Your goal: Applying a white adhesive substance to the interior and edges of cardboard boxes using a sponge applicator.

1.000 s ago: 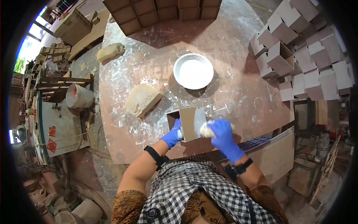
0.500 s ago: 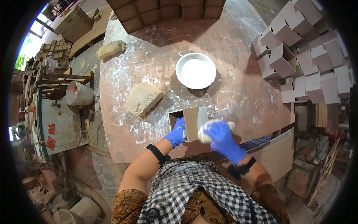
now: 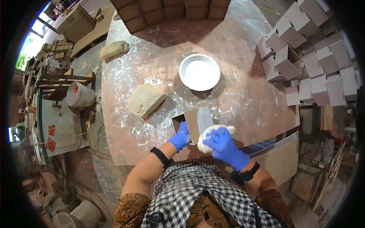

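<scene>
My left hand (image 3: 181, 136), in a blue glove, reaches into the open end of a brown rectangular box (image 3: 193, 121) and holds it near the table's front edge; the fingers inside are hidden. A whitish coat covers part of the box's right side, ending in a curved edge. My right hand (image 3: 225, 143), also gloved in blue, is closed on a fluffy off-white pad (image 3: 205, 139) just beside that coated side. Beyond the box stands a round white bowl (image 3: 199, 72) with white contents.
On the stained table (image 3: 243, 106) lie a pale foam-like chunk (image 3: 147, 100) and a smaller block (image 3: 114, 50). Brown boxes (image 3: 167, 11) stand at the far edge. Whitish boxes (image 3: 313, 64) are stacked at right. A white bucket (image 3: 80, 95) is at left.
My right hand and the pad have moved slightly left and toward me, along the box's side. The box has tilted a little, and more of its whitish coat shows.
</scene>
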Demonstrator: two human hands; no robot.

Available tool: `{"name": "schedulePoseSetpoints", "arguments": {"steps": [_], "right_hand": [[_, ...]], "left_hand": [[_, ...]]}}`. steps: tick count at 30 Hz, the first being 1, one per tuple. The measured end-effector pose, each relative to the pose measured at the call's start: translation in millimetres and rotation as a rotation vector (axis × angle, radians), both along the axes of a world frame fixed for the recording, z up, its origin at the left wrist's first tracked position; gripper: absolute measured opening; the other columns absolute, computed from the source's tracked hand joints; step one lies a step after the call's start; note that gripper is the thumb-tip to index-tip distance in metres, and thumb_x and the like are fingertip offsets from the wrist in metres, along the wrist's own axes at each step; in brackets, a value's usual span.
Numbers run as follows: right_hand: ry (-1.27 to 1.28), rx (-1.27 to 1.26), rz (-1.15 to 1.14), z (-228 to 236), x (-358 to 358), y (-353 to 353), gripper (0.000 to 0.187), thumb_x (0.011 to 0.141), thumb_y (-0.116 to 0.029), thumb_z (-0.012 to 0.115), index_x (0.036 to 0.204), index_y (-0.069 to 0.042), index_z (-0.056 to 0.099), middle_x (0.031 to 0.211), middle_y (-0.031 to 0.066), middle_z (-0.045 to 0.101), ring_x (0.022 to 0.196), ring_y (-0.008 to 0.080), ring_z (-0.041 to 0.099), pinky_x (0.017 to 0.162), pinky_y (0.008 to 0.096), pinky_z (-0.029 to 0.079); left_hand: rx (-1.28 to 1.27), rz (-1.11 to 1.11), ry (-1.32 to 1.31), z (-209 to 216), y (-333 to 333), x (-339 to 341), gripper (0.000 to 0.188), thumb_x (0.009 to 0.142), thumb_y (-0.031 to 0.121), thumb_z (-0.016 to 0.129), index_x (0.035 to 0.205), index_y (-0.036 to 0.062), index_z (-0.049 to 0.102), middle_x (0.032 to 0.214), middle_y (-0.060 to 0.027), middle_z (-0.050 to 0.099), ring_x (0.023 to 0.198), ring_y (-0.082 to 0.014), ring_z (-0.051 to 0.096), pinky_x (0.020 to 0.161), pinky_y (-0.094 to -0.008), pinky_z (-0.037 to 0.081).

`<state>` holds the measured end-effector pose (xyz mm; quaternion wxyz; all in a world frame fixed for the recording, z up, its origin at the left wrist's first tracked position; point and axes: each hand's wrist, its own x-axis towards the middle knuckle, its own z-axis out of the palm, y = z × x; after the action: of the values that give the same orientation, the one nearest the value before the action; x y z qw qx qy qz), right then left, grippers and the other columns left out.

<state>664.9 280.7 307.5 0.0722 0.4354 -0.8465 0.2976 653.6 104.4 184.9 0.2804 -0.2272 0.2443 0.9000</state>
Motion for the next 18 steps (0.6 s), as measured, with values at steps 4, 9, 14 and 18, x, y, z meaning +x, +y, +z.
{"name": "schedulePoseSetpoints", "arguments": {"steps": [4, 9, 14, 18], "right_hand": [[0.002, 0.037, -0.061, 4.8, -27.7, -20.1, 0.034, 0.055, -0.002, 0.056, 0.088, -0.011, 0.061, 0.089, 0.0079, 0.059, 0.084, 0.0299, 0.054, 0.075, 0.0405, 0.042], [-0.092, -0.094, -0.379, -11.1, -96.5, -32.7, 0.037, 0.052, -0.003, 0.06, 0.088, -0.011, 0.061, 0.091, 0.0093, 0.06, 0.085, 0.0306, 0.055, 0.078, 0.0397, 0.042], [-0.036, -0.08, -0.078, -4.9, -27.6, 0.6, 0.043, 0.049, -0.003, 0.062, 0.091, -0.012, 0.062, 0.089, 0.0081, 0.059, 0.086, 0.0309, 0.054, 0.078, 0.0426, 0.042], [-0.059, -0.038, 0.054, 4.9, -10.8, -2.1, 0.045, 0.05, -0.003, 0.061, 0.093, -0.012, 0.062, 0.088, 0.0072, 0.059, 0.085, 0.031, 0.054, 0.077, 0.0433, 0.041]], "left_hand": [[-0.06, 0.038, 0.007, -1.5, 11.9, -1.4, 0.036, 0.092, 0.025, 0.034, 0.119, 0.0034, 0.048, 0.113, -0.0151, 0.054, 0.097, -0.0292, 0.056, 0.088, -0.0429, 0.045], [-0.133, 0.032, -0.113, 29.4, 29.5, -13.5, 0.034, 0.092, 0.023, 0.037, 0.119, 0.005, 0.048, 0.109, -0.0157, 0.055, 0.094, -0.028, 0.057, 0.082, -0.0404, 0.048], [0.123, 0.016, -0.005, 3.7, 15.1, -7.0, 0.038, 0.092, 0.025, 0.032, 0.119, 0.0036, 0.048, 0.114, -0.0173, 0.054, 0.102, -0.0291, 0.054, 0.09, -0.0387, 0.043], [-0.078, -0.032, 0.021, 16.9, 17.4, -4.8, 0.046, 0.092, 0.033, 0.026, 0.12, 0.0033, 0.047, 0.118, -0.0175, 0.052, 0.108, -0.0318, 0.051, 0.095, -0.0429, 0.038]]}}
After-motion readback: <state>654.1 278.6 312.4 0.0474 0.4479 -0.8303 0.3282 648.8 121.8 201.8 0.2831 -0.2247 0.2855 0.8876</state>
